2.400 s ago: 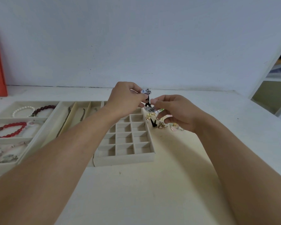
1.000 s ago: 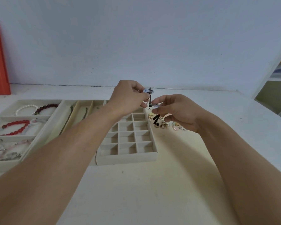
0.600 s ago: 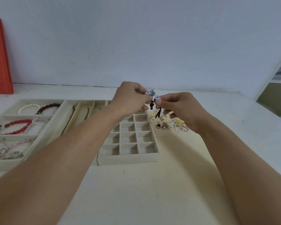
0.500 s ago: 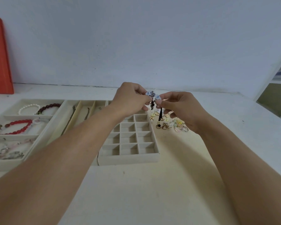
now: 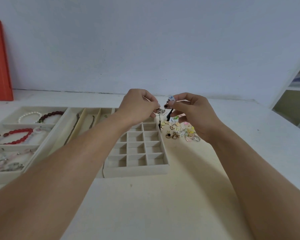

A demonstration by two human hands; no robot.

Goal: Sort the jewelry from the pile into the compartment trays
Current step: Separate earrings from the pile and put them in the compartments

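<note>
A: Sorted so far? Bracelets fill the left tray (image 5: 16, 172); the grid tray (image 5: 137, 170) at centre looks empty.

B: Remaining: the pile (image 5: 180, 130), centre right. The left hand (image 5: 137, 108) and right hand (image 5: 192, 113) each pinch an earring, seemingly tangled.

Near half of table (image 5: 145, 205) is bare between the forearms, open approach. Small-cell grid tray (image 5: 139, 149) sits mid-table, long-slot tray (image 5: 87, 122) and bracelet tray (image 5: 16, 141) to its left. Earring pile (image 5: 180, 130) just right of the grid tray. Both hands (image 5: 139, 106) (image 5: 192, 110) hover over the grid tray's far right corner. Far right table is free.
</note>
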